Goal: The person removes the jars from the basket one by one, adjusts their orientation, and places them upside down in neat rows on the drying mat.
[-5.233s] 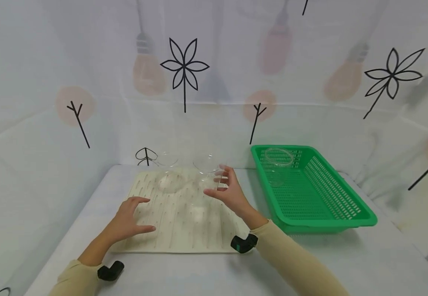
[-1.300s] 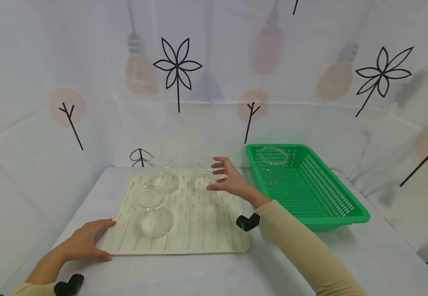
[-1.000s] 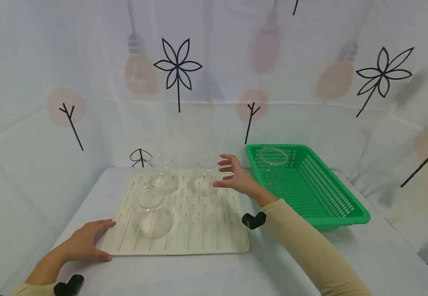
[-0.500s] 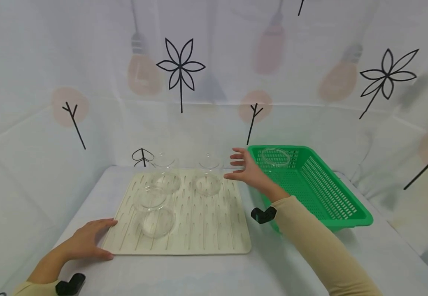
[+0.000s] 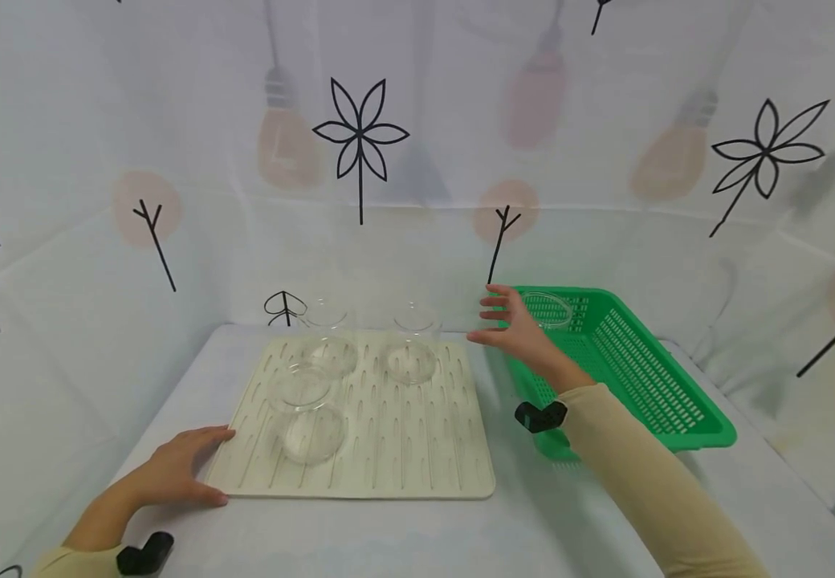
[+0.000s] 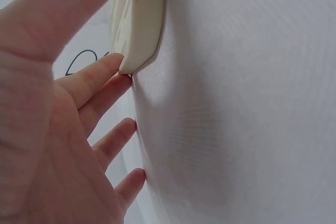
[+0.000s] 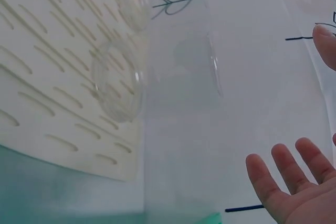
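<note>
Three clear, see-through cups stand on a cream ridged drying mat (image 5: 388,449): a front-left cup (image 5: 309,437), a back-left cup (image 5: 328,355) and a back-right cup (image 5: 409,361). My left hand (image 5: 175,470) rests at the mat's left front corner, thumb and fingers spread, fingertips touching its edge in the left wrist view. Over the near-left rim of a green basket (image 5: 641,401), my right hand (image 5: 522,329) hovers with fingers apart and nothing in them. Another clear cup (image 5: 547,311) is in the basket's back-left corner, partly behind that hand.
The basket stands right of the mat, with a strip of white table (image 5: 526,514) between them. A white printed curtain (image 5: 417,249) closes off the back and sides close behind the cups.
From among the cups, my right hand has moved right to the basket, fingers apart. My left hand has gone down to the mat's left corner. The front-left cup now shows on the mat.
</note>
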Motion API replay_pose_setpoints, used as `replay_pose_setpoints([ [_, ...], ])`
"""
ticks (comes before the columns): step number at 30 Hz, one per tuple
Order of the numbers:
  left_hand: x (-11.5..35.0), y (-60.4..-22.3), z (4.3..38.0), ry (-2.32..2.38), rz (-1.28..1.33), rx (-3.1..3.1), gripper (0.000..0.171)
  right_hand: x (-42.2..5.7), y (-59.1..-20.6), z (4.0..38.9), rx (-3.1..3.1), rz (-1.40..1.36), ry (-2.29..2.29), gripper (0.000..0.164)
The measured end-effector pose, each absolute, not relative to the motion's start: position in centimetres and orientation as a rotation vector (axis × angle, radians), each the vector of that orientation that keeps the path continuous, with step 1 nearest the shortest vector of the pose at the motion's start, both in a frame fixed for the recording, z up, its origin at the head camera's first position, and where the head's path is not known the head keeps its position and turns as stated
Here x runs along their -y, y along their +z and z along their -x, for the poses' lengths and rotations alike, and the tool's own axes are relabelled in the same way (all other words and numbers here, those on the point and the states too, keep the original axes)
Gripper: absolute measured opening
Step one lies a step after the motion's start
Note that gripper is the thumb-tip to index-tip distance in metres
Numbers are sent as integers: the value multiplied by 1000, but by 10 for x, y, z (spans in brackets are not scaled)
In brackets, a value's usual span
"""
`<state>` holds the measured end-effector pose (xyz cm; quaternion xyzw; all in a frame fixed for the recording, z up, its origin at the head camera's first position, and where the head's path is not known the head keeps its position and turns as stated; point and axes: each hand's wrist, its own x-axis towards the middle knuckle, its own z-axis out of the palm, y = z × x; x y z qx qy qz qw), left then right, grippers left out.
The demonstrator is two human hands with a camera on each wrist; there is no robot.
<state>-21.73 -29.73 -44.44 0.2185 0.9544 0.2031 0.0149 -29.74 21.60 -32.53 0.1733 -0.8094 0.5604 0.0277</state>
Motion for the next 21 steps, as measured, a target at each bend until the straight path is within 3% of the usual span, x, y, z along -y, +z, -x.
replay_pose_setpoints([
  [21,297,-448,217,644,-669,-2988,93,-273,-325,289,2526,-377,1621,87],
])
